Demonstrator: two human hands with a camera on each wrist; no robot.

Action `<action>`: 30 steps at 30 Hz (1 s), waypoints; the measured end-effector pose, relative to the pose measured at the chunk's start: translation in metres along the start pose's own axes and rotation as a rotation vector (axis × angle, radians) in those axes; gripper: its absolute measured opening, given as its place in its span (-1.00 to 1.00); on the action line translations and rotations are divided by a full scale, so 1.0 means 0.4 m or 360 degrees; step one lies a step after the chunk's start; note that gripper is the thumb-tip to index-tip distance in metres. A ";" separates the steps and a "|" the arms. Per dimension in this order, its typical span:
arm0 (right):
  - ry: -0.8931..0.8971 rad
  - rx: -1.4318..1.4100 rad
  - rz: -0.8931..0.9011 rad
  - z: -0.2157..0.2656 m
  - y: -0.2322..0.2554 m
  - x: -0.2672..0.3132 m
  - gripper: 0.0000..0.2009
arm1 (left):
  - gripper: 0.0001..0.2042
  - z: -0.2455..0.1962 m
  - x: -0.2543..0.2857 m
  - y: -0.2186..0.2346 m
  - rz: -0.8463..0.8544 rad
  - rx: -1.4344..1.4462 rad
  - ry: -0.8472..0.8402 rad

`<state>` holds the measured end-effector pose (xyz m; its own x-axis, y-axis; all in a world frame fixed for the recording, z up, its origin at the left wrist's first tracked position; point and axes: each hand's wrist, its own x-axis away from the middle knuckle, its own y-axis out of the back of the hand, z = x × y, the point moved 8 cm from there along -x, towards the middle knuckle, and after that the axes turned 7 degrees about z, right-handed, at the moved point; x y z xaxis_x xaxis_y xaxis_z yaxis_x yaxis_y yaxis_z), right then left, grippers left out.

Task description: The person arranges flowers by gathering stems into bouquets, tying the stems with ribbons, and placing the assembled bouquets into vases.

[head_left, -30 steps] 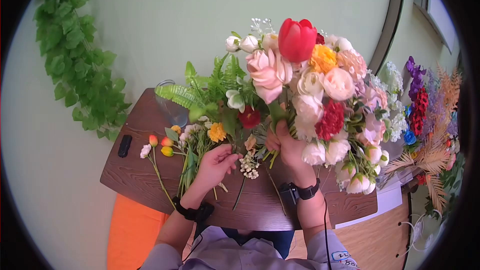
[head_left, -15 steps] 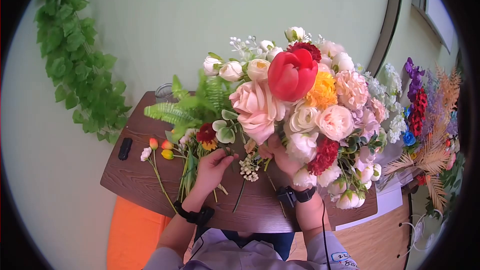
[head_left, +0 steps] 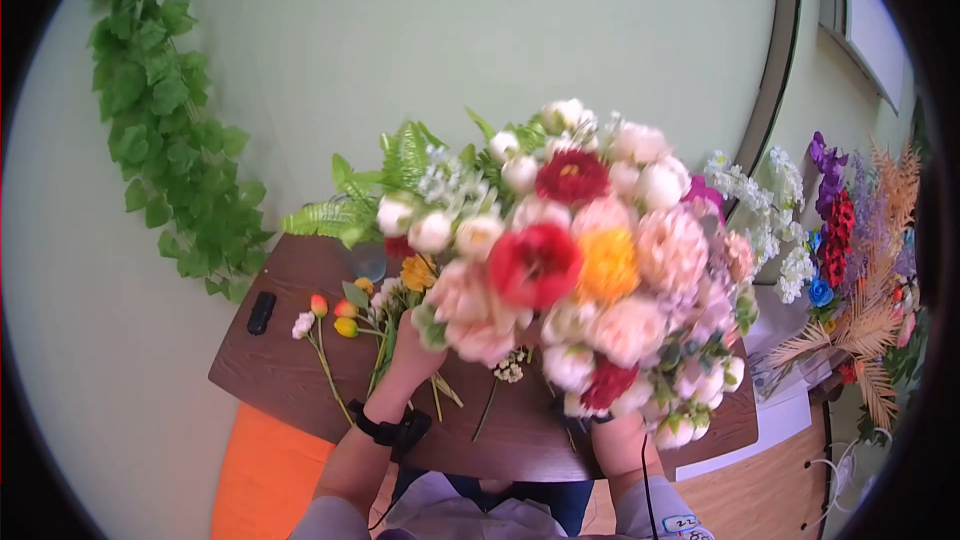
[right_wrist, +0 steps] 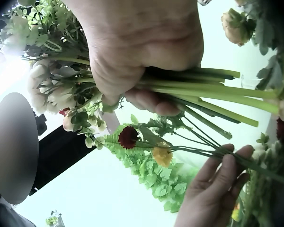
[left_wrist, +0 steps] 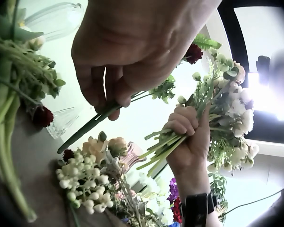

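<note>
Right hand curled tight round stems of big bouquet, held up over table. Left hand pinches thin green sprig beside it. Slide sprig in slowly among stems, keep bunch steady.

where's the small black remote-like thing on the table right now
In the head view the small black device lies at the far left end of the brown wooden table, left of the loose orange and white flower buds, under the hanging green ivy.
</note>
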<state>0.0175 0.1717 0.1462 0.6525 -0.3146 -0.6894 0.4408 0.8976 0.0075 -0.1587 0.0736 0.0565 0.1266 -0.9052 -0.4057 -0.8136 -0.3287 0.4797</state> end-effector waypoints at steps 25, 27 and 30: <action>0.0331 0.0347 0.0094 0.054 0.102 -0.127 -0.73 | -0.41 0.228 0.172 -0.053 0.0385 0.1247 -0.0360; 0.0336 0.0363 0.0101 0.050 0.104 -0.129 -0.73 | -0.44 0.036 -0.113 -0.089 0.0360 0.1183 -0.0331; 0.0342 0.0379 0.0110 0.037 0.102 -0.131 -0.74 | -0.47 0.048 -0.083 -0.085 0.0319 0.1084 -0.0279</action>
<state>0.0103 0.2203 0.1934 0.5523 -0.1603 -0.8181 0.5480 0.8094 0.2113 -0.1461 0.1199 0.0389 -0.1079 -0.8551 -0.5070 -0.9914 0.1307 -0.0094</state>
